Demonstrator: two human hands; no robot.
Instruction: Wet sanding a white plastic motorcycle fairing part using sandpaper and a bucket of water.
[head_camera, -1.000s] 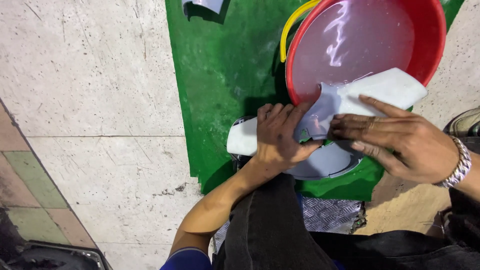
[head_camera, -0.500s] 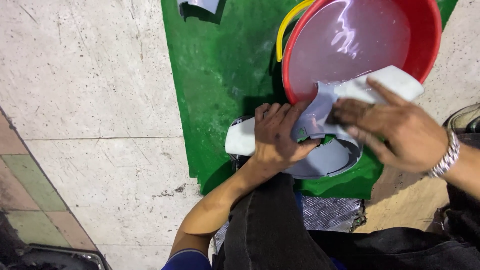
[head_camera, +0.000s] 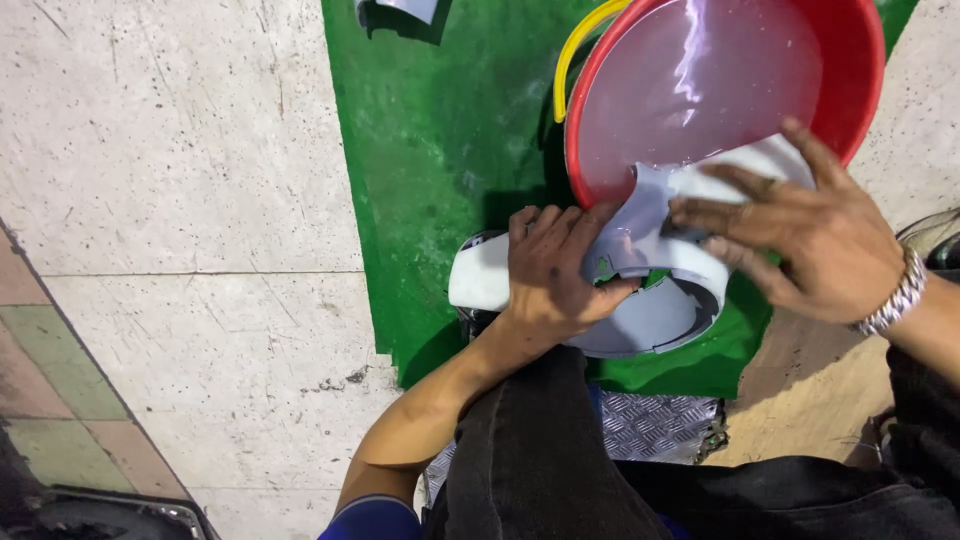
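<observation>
Left hand (head_camera: 555, 275) grips the white panel (head_camera: 480, 280) at 9 o'clock; right hand (head_camera: 800, 235), fingers spread, presses a cloth (head_camera: 635, 235) on it beside the basin (head_camera: 860, 70); wiping looks midway

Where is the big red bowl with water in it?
In the head view, the red basin sits at the top right on the green mat, just beyond the right hand.

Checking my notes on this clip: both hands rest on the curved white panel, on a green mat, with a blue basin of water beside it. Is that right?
Not quite: the basin is red, not blue, as the head view shows. The rest stands: the left hand and the right hand are both on the curved white panel, which lies on the green mat, with the water-filled basin beside it.
</observation>
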